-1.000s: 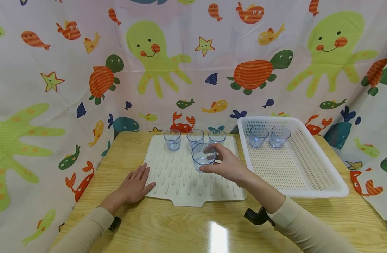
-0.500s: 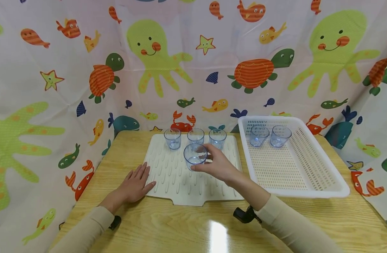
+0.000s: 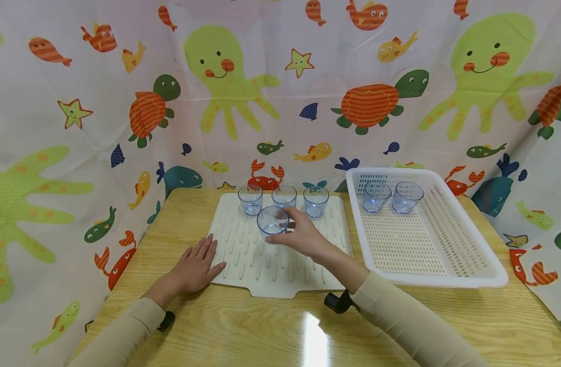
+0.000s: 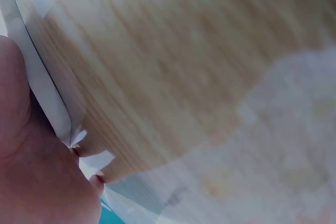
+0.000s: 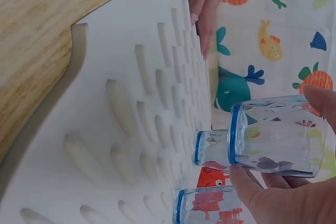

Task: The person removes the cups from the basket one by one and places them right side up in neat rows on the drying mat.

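Observation:
My right hand [image 3: 303, 235] pinches a clear, blue-tinted glass [image 3: 273, 224] by its side, thumb in front and fingers behind. The glass is upright, rim up, over the cream ridged draining board [image 3: 273, 278]; the right wrist view shows its base [image 5: 234, 135] off the board. Behind it, a row of matching glasses stands along the board's far edge: a left one [image 3: 250, 200], a middle one [image 3: 285, 196] partly covered by the held glass and hand, and a right one [image 3: 315, 203]. My left hand [image 3: 198, 270] lies flat, fingers straight, at the board's left edge.
A white perforated basket [image 3: 438, 281] stands to the right of the board. Two similar glasses, a left one [image 3: 376, 198] and a right one [image 3: 406, 198], sit at its far end. Wooden table [image 3: 234, 326] extends in front; a sea-animal curtain [image 3: 280, 117] hangs behind.
My right hand has carried the glass leftward over the board, from in front of the right-hand glasses to between the left and middle ones. My left hand has stayed put.

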{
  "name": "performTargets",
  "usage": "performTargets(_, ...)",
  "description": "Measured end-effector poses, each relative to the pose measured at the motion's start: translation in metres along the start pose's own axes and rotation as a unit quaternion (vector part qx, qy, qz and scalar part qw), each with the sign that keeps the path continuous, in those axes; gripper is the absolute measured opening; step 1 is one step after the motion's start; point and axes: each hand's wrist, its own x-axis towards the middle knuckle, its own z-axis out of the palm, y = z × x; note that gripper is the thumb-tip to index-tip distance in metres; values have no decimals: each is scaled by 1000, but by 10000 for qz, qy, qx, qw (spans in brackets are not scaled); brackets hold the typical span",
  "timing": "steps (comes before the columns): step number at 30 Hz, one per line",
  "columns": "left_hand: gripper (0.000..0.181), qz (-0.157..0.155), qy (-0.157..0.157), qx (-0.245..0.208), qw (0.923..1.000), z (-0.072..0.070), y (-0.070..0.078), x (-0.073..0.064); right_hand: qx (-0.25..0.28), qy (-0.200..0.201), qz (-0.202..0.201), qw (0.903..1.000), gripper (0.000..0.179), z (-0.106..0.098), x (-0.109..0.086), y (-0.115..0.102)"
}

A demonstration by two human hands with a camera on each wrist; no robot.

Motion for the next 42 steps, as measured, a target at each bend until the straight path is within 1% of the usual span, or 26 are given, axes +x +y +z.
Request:
performTargets(6, 86, 10, 19, 12, 10000, -1, 0, -1, -178, 36, 94, 9998, 82, 10, 15, 3)
performTargets(7, 85, 5, -6, 4, 10000, -4, 2, -2, -195, 24, 97, 9998, 82, 12, 18, 3)
performTargets(13, 83, 1, -26, 2, 10000, -7, 5, -4, -296, -125, 107, 9994, 78, 22, 33, 9)
performTargets(15, 84, 25, 17, 29, 10000, -3, 2, -2, -325, -158, 131, 9993, 75, 25, 38, 13)
performTargets(19, 86, 26, 10, 38, 10000, -3, 1, -1, -294, -190, 208, 9992, 74, 32, 43, 17)
performTargets(23, 85, -14, -60, 35, 10000, -5, 3, -1, -229, -224, 234, 9992, 76, 39, 49, 19)
performTargets(31, 86, -9, -128, -53, 9999, -11, 9, -5, -385, -212, 173, 9989, 77, 52, 60, 23)
performTargets(37, 85, -35, -151, -34, 9999, -15, 12, -8, -412, -267, 254, 9985, 74, 57, 64, 24)
performTargets(42, 83, -44, -201, -103, 9997, -19, 15, -9, -305, -330, 271, 9986, 70, 59, 66, 25)
